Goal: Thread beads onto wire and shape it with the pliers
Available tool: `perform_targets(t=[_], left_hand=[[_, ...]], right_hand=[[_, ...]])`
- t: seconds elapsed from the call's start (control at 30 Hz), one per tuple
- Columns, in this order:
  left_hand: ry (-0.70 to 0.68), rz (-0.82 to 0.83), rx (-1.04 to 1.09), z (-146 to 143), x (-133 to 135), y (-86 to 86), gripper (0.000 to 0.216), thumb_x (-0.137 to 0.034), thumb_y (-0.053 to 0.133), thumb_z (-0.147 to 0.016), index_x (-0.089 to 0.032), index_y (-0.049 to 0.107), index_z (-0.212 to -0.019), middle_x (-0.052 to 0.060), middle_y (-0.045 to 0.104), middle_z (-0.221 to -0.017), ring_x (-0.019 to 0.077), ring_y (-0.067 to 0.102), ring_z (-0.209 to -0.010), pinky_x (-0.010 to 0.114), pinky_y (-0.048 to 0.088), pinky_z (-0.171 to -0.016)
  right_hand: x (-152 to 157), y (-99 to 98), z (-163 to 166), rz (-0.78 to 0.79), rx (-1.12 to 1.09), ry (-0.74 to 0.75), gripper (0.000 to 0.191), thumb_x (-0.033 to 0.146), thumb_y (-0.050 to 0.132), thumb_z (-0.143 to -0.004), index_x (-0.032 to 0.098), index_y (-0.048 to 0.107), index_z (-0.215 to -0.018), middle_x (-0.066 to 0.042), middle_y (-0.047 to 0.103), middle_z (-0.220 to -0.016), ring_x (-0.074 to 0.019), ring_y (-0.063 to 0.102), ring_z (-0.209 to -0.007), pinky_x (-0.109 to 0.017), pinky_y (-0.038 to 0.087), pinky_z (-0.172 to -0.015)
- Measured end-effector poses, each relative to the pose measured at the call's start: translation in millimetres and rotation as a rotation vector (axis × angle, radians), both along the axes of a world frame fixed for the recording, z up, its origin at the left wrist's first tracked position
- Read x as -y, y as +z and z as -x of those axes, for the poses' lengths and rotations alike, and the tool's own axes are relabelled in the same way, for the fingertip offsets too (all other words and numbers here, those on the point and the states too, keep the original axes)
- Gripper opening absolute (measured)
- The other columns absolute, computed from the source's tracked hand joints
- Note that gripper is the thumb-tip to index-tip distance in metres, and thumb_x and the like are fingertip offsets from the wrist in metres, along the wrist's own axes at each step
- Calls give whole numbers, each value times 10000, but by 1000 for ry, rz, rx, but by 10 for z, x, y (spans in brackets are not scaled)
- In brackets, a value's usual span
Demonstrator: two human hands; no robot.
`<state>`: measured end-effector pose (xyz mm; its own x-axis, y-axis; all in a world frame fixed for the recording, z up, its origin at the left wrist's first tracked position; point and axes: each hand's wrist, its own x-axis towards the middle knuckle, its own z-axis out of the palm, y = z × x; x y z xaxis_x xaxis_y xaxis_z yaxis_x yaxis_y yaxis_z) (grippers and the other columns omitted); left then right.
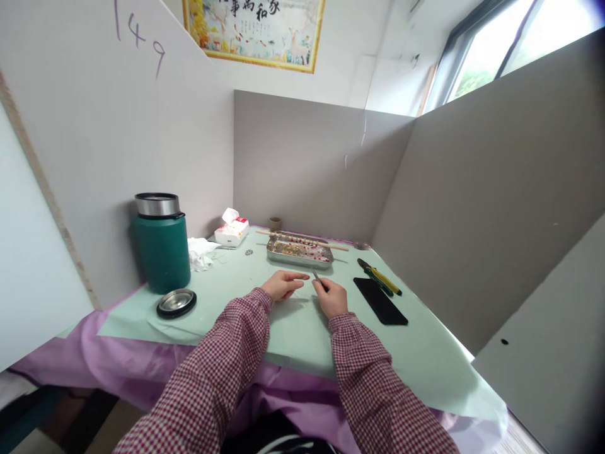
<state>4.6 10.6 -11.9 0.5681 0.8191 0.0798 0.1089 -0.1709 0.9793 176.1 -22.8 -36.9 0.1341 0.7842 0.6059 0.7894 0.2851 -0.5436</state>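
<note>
Pale green mat (416,353) covers the table. Green flask (161,246) stands at the far left edge. Metal tray (299,251) holding small beads sits just beyond the hands; black phone (380,301) and pliers (379,277) lie near the right side, side by side. Left hand (282,285) rests on the mat, fingers loosely extended, gripping nothing visible. Right hand (334,297) is closed around slim tweezers (316,275), which are angled toward the tray and stop just short of it
</note>
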Motion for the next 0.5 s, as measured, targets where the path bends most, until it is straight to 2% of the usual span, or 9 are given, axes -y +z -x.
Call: perform_targets(t=[0.23,0.5], left_hand=[[38,-10,-51,-10,-25,-25,562,-361,530,-730,-105,474,-1227,-110,277,-324,44,205,-299,176,138,-345],[23,-16,-58,-1,-35,-39,583,-366,529,-732,-111,447,-1250,-111,279,-329,44,201,-300,175,136,-344]], right_hand=[[12,13,50,21,98,-162,313,371,406,-784,202,667,-753,-38,640,-724,-150,537,-643,-228,330,-570],[-15,-5,20,28,17,-71,345,411,400,-788,190,660,-732,-21,626,-658,-148,525,-606,-225,341,-568]])
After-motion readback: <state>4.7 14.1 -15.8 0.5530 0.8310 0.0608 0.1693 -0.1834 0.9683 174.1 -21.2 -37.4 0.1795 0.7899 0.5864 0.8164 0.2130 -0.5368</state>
